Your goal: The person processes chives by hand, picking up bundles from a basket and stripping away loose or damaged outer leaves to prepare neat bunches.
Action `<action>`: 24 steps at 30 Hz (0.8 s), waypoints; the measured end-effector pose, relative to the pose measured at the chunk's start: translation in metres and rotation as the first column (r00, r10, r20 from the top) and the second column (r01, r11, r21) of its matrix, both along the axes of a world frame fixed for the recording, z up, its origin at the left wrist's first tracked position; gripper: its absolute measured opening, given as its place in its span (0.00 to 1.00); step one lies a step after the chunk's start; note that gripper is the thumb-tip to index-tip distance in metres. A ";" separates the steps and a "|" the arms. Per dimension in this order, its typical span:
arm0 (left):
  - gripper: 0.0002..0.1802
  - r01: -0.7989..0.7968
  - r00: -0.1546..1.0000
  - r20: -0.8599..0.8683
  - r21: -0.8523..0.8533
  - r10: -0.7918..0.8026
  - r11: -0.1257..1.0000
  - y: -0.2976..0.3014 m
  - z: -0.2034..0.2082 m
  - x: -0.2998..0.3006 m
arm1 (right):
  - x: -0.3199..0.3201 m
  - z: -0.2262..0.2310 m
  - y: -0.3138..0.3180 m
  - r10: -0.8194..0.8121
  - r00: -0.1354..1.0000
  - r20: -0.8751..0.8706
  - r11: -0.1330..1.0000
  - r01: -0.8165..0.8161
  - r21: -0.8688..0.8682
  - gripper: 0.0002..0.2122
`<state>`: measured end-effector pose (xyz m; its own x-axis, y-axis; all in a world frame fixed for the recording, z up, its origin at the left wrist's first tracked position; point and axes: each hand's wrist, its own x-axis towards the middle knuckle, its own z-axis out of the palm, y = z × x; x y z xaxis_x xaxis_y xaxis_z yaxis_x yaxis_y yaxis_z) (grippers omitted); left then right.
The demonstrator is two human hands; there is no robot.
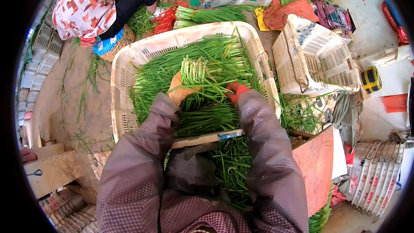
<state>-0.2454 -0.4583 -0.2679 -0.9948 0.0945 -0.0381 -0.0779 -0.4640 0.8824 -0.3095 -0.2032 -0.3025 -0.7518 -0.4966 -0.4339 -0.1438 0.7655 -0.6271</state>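
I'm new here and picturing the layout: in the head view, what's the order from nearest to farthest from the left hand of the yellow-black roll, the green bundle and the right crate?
1. Green bundle, in the left hand.
2. Right crate, to the right.
3. Yellow-black roll, just past that crate.

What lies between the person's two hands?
In the head view, green stalks fill the stretch between the left hand and the right hand.

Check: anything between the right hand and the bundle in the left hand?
No solid obstacle shows. Only green leaves lie between the right hand and the pale ends of the bundle in the left hand; whether that hand touches the leaves is unclear.
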 end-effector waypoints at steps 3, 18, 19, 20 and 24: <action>0.39 0.020 0.999 -0.041 0.029 -0.018 0.999 0.005 0.009 -0.003 | -0.005 0.011 0.000 -0.086 0.985 0.150 0.996 0.087 0.003 0.22; 0.38 -0.007 0.997 -0.077 -0.125 -0.003 0.992 0.003 0.006 -0.005 | -0.009 0.017 -0.010 -0.108 0.992 0.072 0.994 0.109 -0.020 0.17; 0.38 0.005 0.998 -0.061 -0.092 -0.011 0.996 0.004 0.006 -0.007 | -0.009 0.008 -0.010 -0.181 0.978 0.101 0.973 0.193 -0.126 0.18; 0.38 0.018 0.999 -0.045 -0.060 -0.020 0.998 0.005 0.005 -0.009 | -0.009 -0.001 -0.010 -0.249 0.959 0.136 0.934 0.275 -0.228 0.18; 0.37 -0.026 0.996 -0.091 -0.123 0.015 0.992 0.004 -0.003 -0.007 | -0.011 0.009 -0.032 -0.306 0.947 0.094 0.905 0.320 -0.280 0.19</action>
<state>-0.2528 -0.4540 -0.2713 -0.9964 0.0740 0.0412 0.0127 -0.3511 0.9363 -0.3208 -0.2351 -0.2939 -0.8716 -0.3471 -0.3462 0.1085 0.5521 -0.8267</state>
